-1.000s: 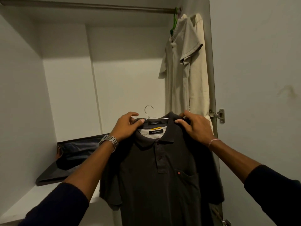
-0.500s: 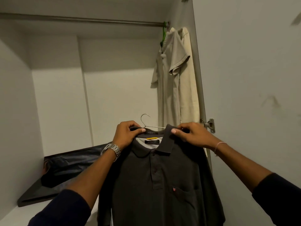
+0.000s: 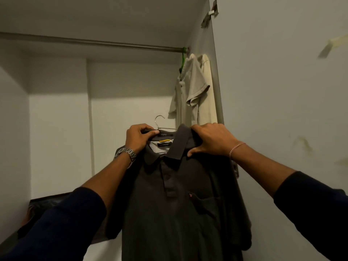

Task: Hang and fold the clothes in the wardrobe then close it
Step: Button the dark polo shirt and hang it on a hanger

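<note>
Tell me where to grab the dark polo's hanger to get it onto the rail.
Probably grip the hanger at its neck, just under the hook, coming from below and the front. The hook stands clear above the polo's collar, open side facing right, while both shoulders are already held by the left hand and right hand.

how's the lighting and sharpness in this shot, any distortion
Head view: dim, yellowish light; the wardrobe's top is in shadow while the back panel is brighter. The dark polo loses detail, its collar label soft. Wide-angle bending bows the rail and stretches the sleeves at the corners.
</note>
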